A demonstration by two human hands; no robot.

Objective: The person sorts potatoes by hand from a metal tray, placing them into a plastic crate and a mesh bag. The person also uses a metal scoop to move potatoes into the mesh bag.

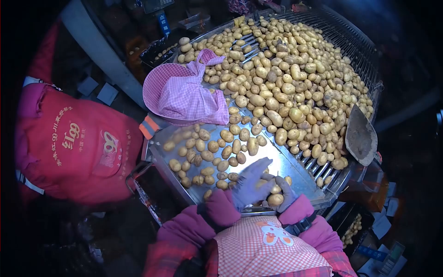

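Observation:
Both hands wear greyish gloves and are close together at the near edge of the metal tray [300, 177]. My left hand [251, 184] has its fingers stretched out, pointing up and right above the tray; its palm side is hidden. Beside it on the right, my right hand [287, 193] is curled round a few potatoes [275, 199], which sit between the two hands. Loose potatoes [223, 165] lie to the left of and beyond my left hand. A large heap of potatoes [295, 87] covers the slatted rack behind.
A pink checked sun hat [184, 94] lies at the tray's back left. A metal scoop [361, 136] rests at the heap's right edge. On the left is a person in a red apron [83, 143]. Crates and a scale [392, 258] stand lower right.

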